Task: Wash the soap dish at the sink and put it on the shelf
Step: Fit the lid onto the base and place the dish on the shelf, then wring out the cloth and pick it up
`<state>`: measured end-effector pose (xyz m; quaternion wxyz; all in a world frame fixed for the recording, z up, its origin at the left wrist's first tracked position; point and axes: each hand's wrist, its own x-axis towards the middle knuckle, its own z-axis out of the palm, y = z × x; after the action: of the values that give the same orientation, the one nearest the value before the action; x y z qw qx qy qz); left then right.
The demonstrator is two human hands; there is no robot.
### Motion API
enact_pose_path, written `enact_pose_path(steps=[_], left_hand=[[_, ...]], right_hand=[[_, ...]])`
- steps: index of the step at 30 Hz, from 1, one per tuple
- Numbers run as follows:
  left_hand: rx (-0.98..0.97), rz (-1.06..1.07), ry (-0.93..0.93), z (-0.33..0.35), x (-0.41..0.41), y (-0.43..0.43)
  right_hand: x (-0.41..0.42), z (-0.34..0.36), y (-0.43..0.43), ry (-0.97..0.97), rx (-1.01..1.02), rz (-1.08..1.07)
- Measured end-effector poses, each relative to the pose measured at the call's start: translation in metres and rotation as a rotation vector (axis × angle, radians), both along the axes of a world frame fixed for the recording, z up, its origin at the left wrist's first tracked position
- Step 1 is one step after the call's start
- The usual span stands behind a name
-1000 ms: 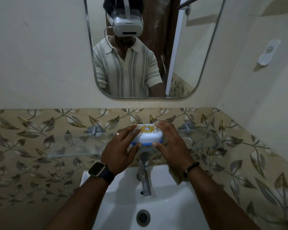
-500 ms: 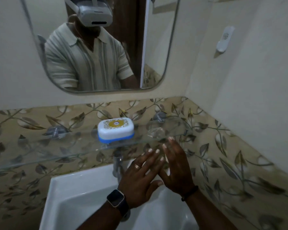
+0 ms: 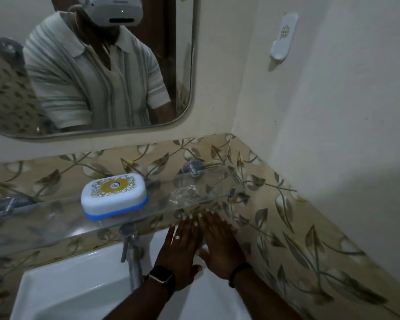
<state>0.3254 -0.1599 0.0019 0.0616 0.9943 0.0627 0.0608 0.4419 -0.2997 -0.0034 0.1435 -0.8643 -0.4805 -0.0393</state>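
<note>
**Soap dish set down, both hands drawn clear**

Nearest the camera, the white sink (image 3: 62,294) filled the lower frame, with the chrome tap (image 3: 132,257) rising at its back edge. Over the basin's right side the left hand (image 3: 180,252) and right hand (image 3: 219,245) hung flat and side by side, backs up, fingers (image 3: 189,224) spread and released, gripping nothing. A second before, both hands had been cupped around the dish up at shelf height; half a second before they were already off it and lower, and by this moment they had dropped a little further, below the shelf's front edge.

Beyond them, the soap dish (image 3: 114,195) sat closed on the glass shelf (image 3: 56,224), left of the hands and apart from them, its blue base near the front edge and directly above the tap. It looked level and steady. Behind the shelf ran the leaf-patterned tiles (image 3: 79,162), then the mirror (image 3: 192,65).

With the dish resting untouched on the shelf, the placing step appeared finished and the task essentially complete.
</note>
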Motion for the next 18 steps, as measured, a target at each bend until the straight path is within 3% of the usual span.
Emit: enact_pose_path(steps=[4,6,9,12,18], left_hand=[[-0.012,-0.062,0.103,-0.004,0.011,-0.002],[-0.079,-0.052,0.157,-0.010,0.014,-0.004],[-0.143,0.016,0.188,-0.020,0.015,0.001],[-0.085,-0.009,0.159,-0.019,0.016,0.004],[0.043,-0.053,0.002,-0.017,0.011,-0.009]], right_hand=[[0.002,-0.022,0.012,0.118,-0.348,-0.026],[0.000,-0.031,0.012,0.165,-0.407,-0.034],[0.002,-0.035,0.010,0.138,-0.341,-0.022],[0.004,-0.034,0.002,0.109,-0.273,0.019],[-0.008,-0.037,-0.014,-0.146,-0.026,0.040]])
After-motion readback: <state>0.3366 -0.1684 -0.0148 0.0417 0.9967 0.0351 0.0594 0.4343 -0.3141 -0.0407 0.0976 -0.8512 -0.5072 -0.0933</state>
